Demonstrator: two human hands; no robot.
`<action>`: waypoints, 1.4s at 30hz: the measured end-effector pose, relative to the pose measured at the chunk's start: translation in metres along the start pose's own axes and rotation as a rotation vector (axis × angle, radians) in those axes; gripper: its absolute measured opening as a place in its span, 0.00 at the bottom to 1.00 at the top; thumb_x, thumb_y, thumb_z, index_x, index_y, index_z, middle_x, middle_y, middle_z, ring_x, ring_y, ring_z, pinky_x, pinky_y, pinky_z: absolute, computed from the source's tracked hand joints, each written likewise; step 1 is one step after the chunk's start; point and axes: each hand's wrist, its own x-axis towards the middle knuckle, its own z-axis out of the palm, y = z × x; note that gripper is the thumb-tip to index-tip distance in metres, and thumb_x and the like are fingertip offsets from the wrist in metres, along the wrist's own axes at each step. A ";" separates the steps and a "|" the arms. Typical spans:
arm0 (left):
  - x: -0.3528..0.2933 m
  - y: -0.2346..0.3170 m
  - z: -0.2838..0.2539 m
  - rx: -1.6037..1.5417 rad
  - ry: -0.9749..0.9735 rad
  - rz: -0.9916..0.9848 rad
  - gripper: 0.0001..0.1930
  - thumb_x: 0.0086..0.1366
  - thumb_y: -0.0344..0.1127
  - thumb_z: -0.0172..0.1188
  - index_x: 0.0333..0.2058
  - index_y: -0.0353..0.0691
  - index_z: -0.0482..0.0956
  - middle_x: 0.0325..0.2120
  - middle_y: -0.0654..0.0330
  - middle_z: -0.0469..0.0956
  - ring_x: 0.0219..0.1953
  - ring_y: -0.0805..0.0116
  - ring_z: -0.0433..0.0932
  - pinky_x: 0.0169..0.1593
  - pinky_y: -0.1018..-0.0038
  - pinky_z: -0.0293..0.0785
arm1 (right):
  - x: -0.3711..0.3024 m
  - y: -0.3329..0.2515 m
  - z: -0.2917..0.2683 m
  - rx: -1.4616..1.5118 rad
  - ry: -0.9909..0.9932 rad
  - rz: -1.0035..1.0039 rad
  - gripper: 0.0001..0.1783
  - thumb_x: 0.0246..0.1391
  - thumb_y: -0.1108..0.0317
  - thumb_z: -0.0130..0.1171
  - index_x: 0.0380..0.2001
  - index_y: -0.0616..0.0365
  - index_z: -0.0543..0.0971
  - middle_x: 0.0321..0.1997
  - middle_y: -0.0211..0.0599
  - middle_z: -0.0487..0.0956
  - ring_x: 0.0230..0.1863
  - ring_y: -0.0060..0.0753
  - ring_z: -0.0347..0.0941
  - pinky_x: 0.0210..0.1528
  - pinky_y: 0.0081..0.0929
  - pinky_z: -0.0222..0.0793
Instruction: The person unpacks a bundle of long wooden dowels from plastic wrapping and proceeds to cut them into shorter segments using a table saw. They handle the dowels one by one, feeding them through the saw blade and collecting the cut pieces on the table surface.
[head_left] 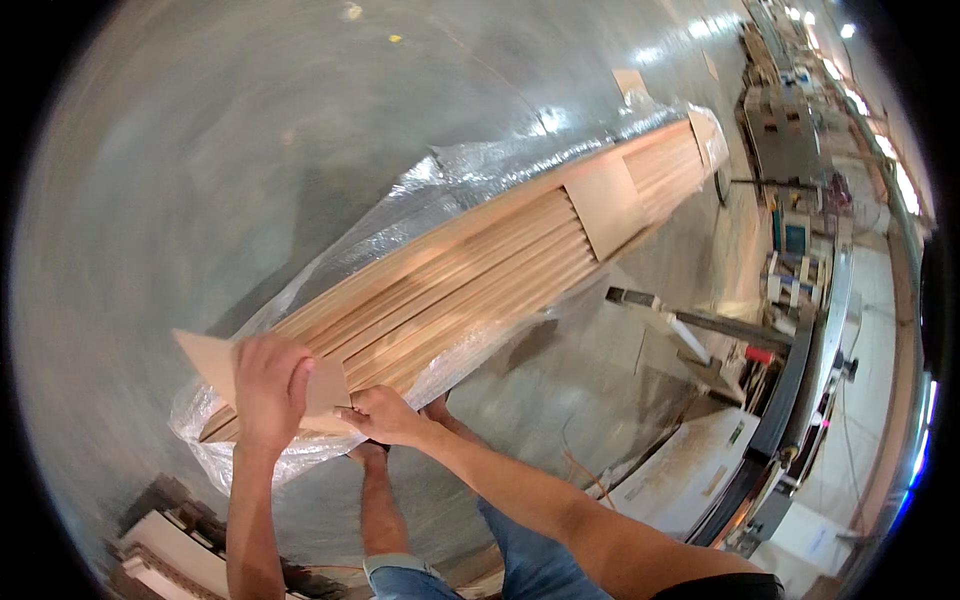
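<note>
A long bundle of light wooden strips [440,285] lies on the floor, running from near left to far right. Clear plastic film [425,185] is spread under it and sticks out along its sides. Across the near end is a tan cardboard sheet [326,388]. My left hand [268,385] grips this sheet, fingers closed over its middle. At its right-hand corner, my right hand [385,414] pinches the edge, close to the side of the bundle. A second cardboard piece [606,208] lies across the strips farther along, and another cardboard piece [706,138] covers the far end.
To the right stands a machine with a long dark rail [785,395] and a white panel [685,475]. A support arm [665,325] juts out from it toward the bundle. Boards [170,555] lie at the lower left. My legs stand beside the near end of the bundle.
</note>
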 end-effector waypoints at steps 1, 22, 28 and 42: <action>0.002 0.000 0.004 0.072 0.088 0.061 0.12 0.59 0.31 0.64 0.41 0.36 0.77 0.43 0.49 0.76 0.48 0.49 0.74 0.56 0.57 0.67 | -0.006 0.005 -0.002 -0.016 0.049 -0.022 0.19 0.61 0.58 0.62 0.30 0.68 0.81 0.21 0.40 0.79 0.26 0.36 0.78 0.31 0.36 0.72; -0.034 -0.053 0.173 0.285 -0.256 -0.604 0.32 0.58 0.34 0.66 0.60 0.37 0.66 0.58 0.45 0.68 0.61 0.43 0.65 0.64 0.52 0.59 | -0.116 0.267 -0.375 0.720 1.142 0.640 0.24 0.63 0.53 0.59 0.51 0.64 0.74 0.41 0.41 0.77 0.34 0.36 0.76 0.34 0.36 0.76; -0.012 -0.093 0.171 0.260 -0.149 -0.392 0.27 0.55 0.35 0.68 0.53 0.35 0.73 0.47 0.49 0.73 0.52 0.45 0.70 0.56 0.52 0.65 | -0.058 0.314 -0.388 0.715 1.300 0.817 0.26 0.60 0.54 0.61 0.50 0.67 0.72 0.41 0.43 0.74 0.34 0.40 0.74 0.31 0.38 0.76; -0.004 -0.107 0.176 0.271 -0.291 -0.429 0.22 0.61 0.40 0.64 0.49 0.33 0.74 0.46 0.45 0.73 0.50 0.43 0.71 0.52 0.53 0.68 | -0.029 0.221 -0.426 0.936 1.092 0.472 0.14 0.61 0.56 0.58 0.32 0.53 0.71 0.18 0.27 0.63 0.16 0.25 0.59 0.18 0.29 0.57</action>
